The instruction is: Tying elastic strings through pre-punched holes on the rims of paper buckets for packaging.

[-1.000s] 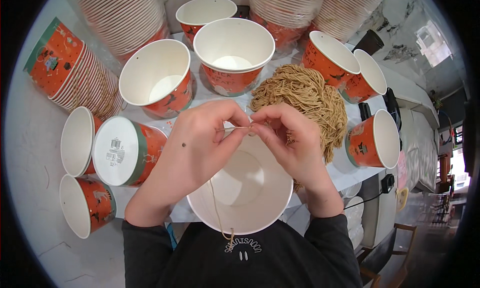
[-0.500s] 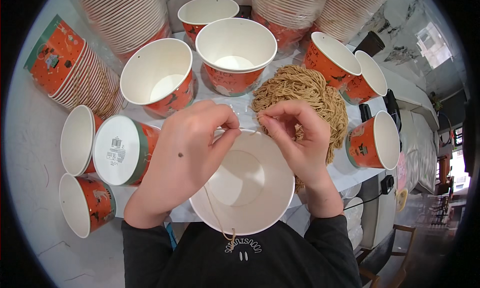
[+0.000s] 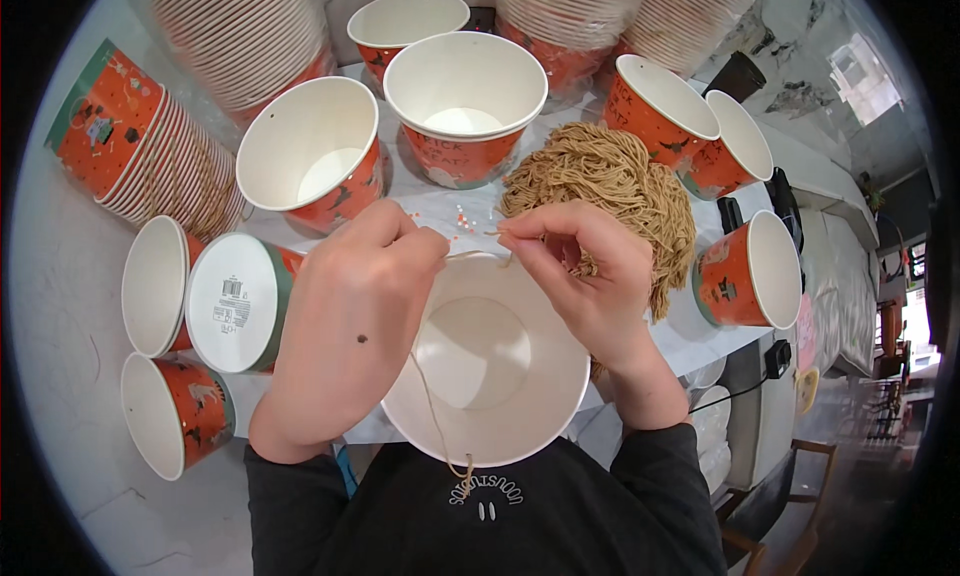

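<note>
A white-lined paper bucket point(image 3: 535, 386) stands upright right in front of me, its opening facing up. Thin tan cord point(image 3: 432, 401) is looped through a hole in its near rim and runs across the opening to my left hand point(image 3: 360, 311). That hand is closed in a pinch on the cord at the far rim, its fingertips partly hidden behind the knuckles. Opposite it, my right hand point(image 3: 595, 271) pinches the short end of the cord between thumb and forefinger. A stretch of cord spans the gap between both hands above the far rim.
A heap of tan cord point(image 3: 600, 176) lies beyond my right hand. Orange patterned buckets point(image 3: 460, 156) stand around the table, some on their sides at left point(image 3: 180, 416). Tall nested bucket stacks point(image 3: 235, 36) rise at the back. Small paper dots point(image 3: 462, 219) lie on the tabletop.
My left hand has rolled so its knuckles face up, covering its fingertips. My right hand has shifted slightly left and pulls the cord end up. More cord shows between the hands.
</note>
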A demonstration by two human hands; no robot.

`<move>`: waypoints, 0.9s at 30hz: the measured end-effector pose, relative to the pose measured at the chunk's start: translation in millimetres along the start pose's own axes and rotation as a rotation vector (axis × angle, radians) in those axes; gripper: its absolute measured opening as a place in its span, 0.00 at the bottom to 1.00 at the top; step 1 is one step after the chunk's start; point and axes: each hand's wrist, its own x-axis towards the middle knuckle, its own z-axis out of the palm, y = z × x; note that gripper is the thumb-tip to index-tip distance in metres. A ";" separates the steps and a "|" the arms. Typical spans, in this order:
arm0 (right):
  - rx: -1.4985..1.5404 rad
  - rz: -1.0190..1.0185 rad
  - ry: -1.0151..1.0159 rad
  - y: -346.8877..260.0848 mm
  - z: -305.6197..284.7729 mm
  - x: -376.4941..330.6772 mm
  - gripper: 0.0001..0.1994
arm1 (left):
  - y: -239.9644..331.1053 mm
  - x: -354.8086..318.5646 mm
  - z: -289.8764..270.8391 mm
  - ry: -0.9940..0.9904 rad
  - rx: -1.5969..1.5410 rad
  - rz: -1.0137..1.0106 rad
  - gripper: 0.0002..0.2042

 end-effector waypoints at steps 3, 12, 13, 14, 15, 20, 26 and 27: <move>0.010 -0.009 0.008 -0.8 1.6 0.2 0.08 | 5.4 3.6 3.9 0.033 -0.189 -0.026 0.06; 0.005 -0.081 -0.057 -1.6 -2.6 3.3 0.08 | -6.1 18.9 7.9 -0.152 -0.526 -0.302 0.05; 0.006 -0.081 -0.057 -1.5 -2.8 3.7 0.08 | -7.2 20.3 7.6 -0.206 -0.563 -0.357 0.05; -0.006 -0.080 -0.066 -1.5 -3.2 4.1 0.08 | -8.0 21.8 8.9 -0.206 -0.563 -0.357 0.05; -0.016 -0.081 -0.075 -1.6 -3.3 4.4 0.08 | -9.0 22.7 11.2 -0.218 -0.628 -0.416 0.05; -0.025 -0.071 -0.175 -2.8 -6.9 6.8 0.08 | -13.2 26.0 16.2 -0.227 -0.721 -0.435 0.05; -0.009 -0.109 -0.281 -2.6 -9.8 4.7 0.10 | -24.1 23.3 22.2 -0.242 -0.627 -0.268 0.05; -0.002 -0.087 -0.255 -3.6 -10.0 3.9 0.10 | -23.8 25.8 22.0 -0.273 -0.695 -0.335 0.04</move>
